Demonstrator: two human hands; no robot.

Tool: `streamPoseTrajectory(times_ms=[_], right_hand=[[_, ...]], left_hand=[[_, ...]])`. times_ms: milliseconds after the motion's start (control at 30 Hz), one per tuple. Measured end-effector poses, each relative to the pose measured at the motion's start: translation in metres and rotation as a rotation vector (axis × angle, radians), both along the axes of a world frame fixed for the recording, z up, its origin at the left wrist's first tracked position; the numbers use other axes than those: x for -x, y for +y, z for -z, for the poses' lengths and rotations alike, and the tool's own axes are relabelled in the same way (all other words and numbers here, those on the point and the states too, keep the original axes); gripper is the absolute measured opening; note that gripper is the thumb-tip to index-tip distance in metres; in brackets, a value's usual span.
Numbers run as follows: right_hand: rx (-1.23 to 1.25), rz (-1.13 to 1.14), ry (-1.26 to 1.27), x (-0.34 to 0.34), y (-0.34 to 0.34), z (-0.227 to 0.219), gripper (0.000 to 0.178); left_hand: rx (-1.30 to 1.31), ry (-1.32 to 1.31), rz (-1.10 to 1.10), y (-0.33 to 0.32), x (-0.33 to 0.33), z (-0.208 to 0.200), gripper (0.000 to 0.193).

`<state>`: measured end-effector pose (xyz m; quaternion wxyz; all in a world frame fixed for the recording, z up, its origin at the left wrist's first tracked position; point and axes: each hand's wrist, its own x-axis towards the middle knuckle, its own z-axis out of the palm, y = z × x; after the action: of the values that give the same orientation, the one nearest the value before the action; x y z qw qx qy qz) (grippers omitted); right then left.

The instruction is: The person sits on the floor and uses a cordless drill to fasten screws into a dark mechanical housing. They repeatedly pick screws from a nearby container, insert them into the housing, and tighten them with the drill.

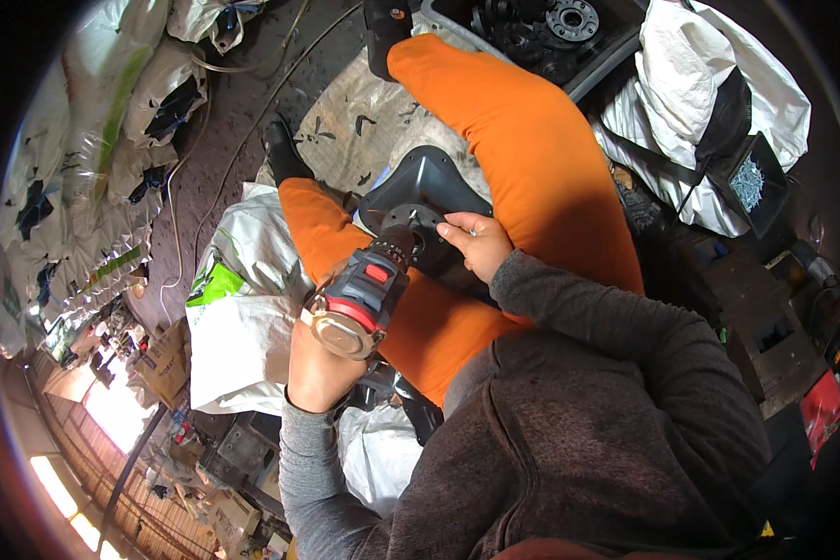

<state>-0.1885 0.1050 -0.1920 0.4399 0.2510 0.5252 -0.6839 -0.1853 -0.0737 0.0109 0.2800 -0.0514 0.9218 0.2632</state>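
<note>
My left hand (319, 375) is wrapped round the handle of a cordless drill (369, 285), which has a grey and black body with a red button and a red ring. The drill's chuck points away from me and down at a round dark flange (424, 215) with holes. This flange sits on a black moulded plastic part (427, 175) between my legs. The fingertips of my right hand (481, 246) are pinched together at the flange's right rim. What they pinch, if anything, is too small to tell. The drill's tip is hidden behind the chuck.
At the far side stands a grey crate (595, 79) with several round black flanged parts. A small black tray (765, 217) of screws lies at right beside white sacks (686, 56). More white sacks (238, 345) are at left, and a cable (229, 173) runs across the floor.
</note>
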Motion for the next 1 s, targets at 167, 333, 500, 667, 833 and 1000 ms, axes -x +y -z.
streamPoseTrajectory(times_ms=[167, 333, 500, 667, 833, 1000], right_hand=[[-0.001, 0.054, 0.02, -0.003, -0.003, 0.002, 0.048], [0.001, 0.055, 0.087, -0.008, -0.004, 0.008, 0.048], [-0.029, -0.04, 0.072, 0.003, 0.004, -0.005, 0.047], [-0.039, -0.053, 0.088, 0.004, 0.002, 0.001, 0.046], [-0.197, -0.113, 0.147, 0.008, -0.001, -0.005, 0.048], [-0.007, -0.105, 0.131, 0.01, 0.012, 0.02, 0.05]], left_hand=[[0.047, -0.032, 0.093, 0.005, 0.011, 0.003, 0.055], [0.042, 0.011, 0.164, -0.001, 0.008, 0.011, 0.049], [0.014, 0.036, 0.064, 0.002, 0.006, 0.019, 0.028], [-0.065, 0.015, -0.115, -0.005, -0.015, 0.029, 0.027], [-0.122, 0.317, -0.142, 0.024, -0.053, 0.002, 0.024], [-0.129, -0.042, -0.307, 0.052, -0.16, 0.003, 0.075]])
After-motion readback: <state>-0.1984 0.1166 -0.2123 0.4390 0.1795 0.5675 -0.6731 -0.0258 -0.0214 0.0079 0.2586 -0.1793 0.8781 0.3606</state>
